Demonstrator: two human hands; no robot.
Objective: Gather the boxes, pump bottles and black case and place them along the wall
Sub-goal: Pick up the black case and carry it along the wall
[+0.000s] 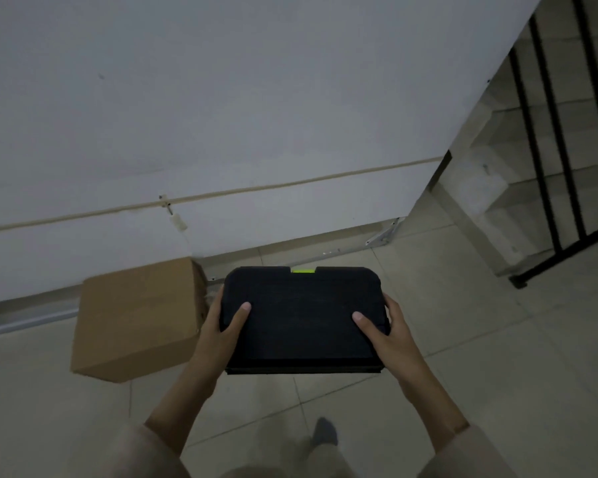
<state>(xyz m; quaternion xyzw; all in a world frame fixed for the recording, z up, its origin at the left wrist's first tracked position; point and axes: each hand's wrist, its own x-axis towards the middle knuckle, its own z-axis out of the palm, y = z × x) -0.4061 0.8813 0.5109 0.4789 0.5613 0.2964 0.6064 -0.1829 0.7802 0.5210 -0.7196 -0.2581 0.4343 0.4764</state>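
Left hand [221, 322] and right hand [387, 327] grip the black case [301, 315], not yet placed; one box [135, 315] already sits by the wall [221, 98].

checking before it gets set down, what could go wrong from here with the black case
The black case is carried flat, the left hand and right hand gripping only its near corners, so its far end might tip. The cardboard box sits close on the left; the case could knock it on the way to the wall.
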